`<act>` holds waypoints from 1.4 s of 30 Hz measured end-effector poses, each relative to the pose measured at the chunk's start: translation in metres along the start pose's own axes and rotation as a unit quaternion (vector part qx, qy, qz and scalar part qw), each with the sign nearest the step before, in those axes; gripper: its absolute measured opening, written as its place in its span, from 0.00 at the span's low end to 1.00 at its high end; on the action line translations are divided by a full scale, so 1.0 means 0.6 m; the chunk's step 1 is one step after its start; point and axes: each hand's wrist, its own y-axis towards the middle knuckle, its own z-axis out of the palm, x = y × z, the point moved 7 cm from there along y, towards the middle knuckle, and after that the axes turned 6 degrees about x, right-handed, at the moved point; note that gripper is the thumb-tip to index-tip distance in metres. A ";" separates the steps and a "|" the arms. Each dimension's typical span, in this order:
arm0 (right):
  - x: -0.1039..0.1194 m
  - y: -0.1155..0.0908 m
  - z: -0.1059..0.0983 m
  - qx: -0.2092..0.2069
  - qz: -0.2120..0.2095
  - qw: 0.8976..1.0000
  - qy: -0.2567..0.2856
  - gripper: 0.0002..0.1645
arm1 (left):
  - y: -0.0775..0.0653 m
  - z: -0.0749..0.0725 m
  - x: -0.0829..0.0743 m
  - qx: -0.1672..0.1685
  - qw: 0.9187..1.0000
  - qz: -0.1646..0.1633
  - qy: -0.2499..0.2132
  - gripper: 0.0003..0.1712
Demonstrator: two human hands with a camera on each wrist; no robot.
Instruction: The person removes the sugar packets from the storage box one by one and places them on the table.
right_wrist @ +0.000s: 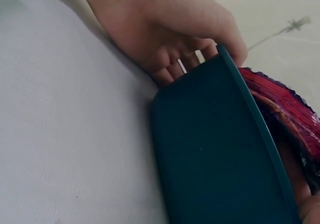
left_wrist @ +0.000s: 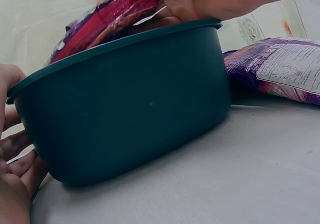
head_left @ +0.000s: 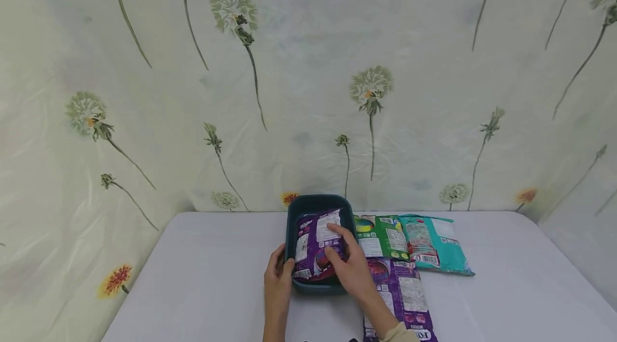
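Observation:
A dark teal plastic tub [head_left: 320, 289] stands on the table, and a purple printed packet [head_left: 308, 237] lies tilted inside it. On the tub's left side my left hand [head_left: 278, 283] grips the wall, thumb at the rim and fingers against the outside, as the right wrist view shows. My right hand [head_left: 355, 272] reaches over the near right rim and holds the purple packet, thumb and a finger on its upper face. In the left wrist view the packet's red and purple edge [left_wrist: 107, 21] rises above the rim; some of the right fingers are hidden behind it.
Right of the tub lie a green packet [head_left: 383, 237], a teal packet [head_left: 436, 243] and another purple packet [head_left: 409, 299], partly under my right forearm. White cloth covers the table [head_left: 217, 278]. A dandelion-patterned curtain [head_left: 299, 90] hangs behind its far edge.

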 end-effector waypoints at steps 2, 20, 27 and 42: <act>-0.001 0.000 -0.001 0.003 -0.003 1.000 0.010 0.28 | 0.000 0.000 0.000 -0.001 1.000 -0.002 0.002 0.23; 0.000 -0.015 -0.023 -0.022 0.019 0.997 0.077 0.28 | 0.001 0.001 -0.002 0.004 1.000 0.012 -0.002 0.22; 0.004 -0.021 -0.031 -0.017 0.018 0.996 0.089 0.27 | 0.000 -0.001 -0.004 0.003 1.000 0.023 -0.005 0.22; -0.006 -0.025 -0.035 -0.004 0.041 0.995 0.096 0.27 | 0.003 0.001 0.003 0.000 1.000 0.009 0.005 0.23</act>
